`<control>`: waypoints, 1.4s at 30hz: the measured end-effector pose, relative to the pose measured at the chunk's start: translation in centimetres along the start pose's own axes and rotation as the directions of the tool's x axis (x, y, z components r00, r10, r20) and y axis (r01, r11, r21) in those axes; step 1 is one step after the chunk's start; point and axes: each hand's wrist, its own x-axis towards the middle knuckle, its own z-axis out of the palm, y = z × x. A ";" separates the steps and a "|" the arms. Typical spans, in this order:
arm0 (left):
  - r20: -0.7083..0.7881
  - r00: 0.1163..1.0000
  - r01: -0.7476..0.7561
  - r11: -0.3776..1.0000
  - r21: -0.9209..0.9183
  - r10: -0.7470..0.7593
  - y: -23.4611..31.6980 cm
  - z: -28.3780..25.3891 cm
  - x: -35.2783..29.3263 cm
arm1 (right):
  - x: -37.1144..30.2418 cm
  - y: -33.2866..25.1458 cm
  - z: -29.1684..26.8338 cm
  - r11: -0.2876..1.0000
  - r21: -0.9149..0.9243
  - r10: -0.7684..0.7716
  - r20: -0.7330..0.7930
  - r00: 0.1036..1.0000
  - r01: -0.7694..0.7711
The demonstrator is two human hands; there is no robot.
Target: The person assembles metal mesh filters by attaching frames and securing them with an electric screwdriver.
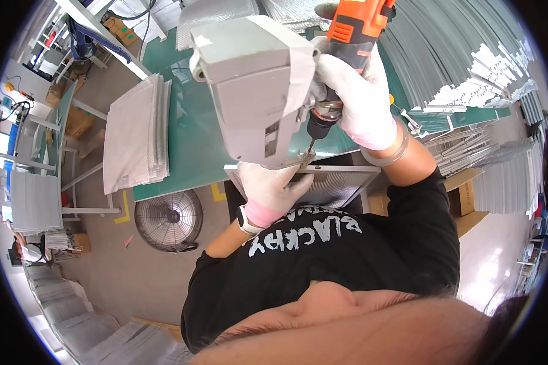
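Note:
My right hand (pixel 368 103), in a white glove with a pink cuff, is wrapped round an orange and black power drill (pixel 354 38). The drill's bit points down at a small metal piece (pixel 306 158) on the rim of a white-framed panel (pixel 341 182) with a fine ribbed face. Gloved the same way, my left hand (pixel 271 187) is closed at that panel's edge, just left of the bit; some of its fingers are hidden. A large grey box-shaped housing (pixel 249 79) rises in front of both hands and covers part of the work.
On the green table (pixel 192 134) lies a stack of pale sheets (pixel 139 137) at left. Long grey strips (pixel 450 48) are piled at right. A round floor fan (pixel 168 220) stands below the table's left edge. Cardboard boxes (pixel 466 201) are at right.

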 end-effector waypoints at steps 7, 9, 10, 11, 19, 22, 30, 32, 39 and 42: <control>-0.027 1.000 -0.015 0.995 -0.095 0.013 0.1 0.8 -0.3 | -0.5 -0.1 -0.2 0.997 0.009 0.075 -0.021 0.997 -0.075; -0.044 0.999 -0.004 0.997 -0.079 0.001 0.3 0.9 -0.5 | -0.6 0.0 -0.4 0.996 0.015 0.090 -0.016 0.996 -0.089; -0.043 0.999 -0.004 0.997 -0.080 0.000 0.2 1.0 -0.5 | -0.7 0.2 -0.5 0.995 0.065 0.074 -0.001 0.997 -0.074; -0.042 0.999 -0.019 0.997 -0.072 0.016 0.1 1.1 -0.6 | -0.7 0.3 -0.7 0.991 0.117 0.057 0.013 0.998 -0.058; -0.019 1.000 -0.013 0.994 -0.110 0.011 -0.6 2.0 -1.6 | -1.3 0.7 -0.8 0.992 0.107 0.070 0.005 0.998 -0.070; -0.008 1.000 -0.027 0.993 -0.115 0.026 -0.6 2.0 -1.7 | -1.1 1.2 -1.1 0.983 0.176 0.052 0.027 0.998 -0.056; -0.011 0.999 -0.038 0.997 -0.067 0.037 -0.5 1.4 -0.7 | -0.2 1.4 -1.3 0.995 0.059 0.088 -0.061 0.994 -0.084; -0.031 0.999 -0.044 0.998 -0.049 0.043 -0.3 1.1 -0.2 | 0.7 0.8 -2.4 0.983 0.124 0.148 -0.080 0.986 -0.138; -0.069 0.991 -0.103 0.989 0.102 0.111 -1.4 0.7 1.3 | 8.2 -6.5 -3.7 0.989 -0.084 -0.134 -0.157 0.979 0.122; -0.093 0.986 -0.124 0.982 0.143 0.138 -3.1 0.3 2.2 | 10.5 -8.1 -4.9 0.912 -0.361 -0.232 -0.057 0.971 0.196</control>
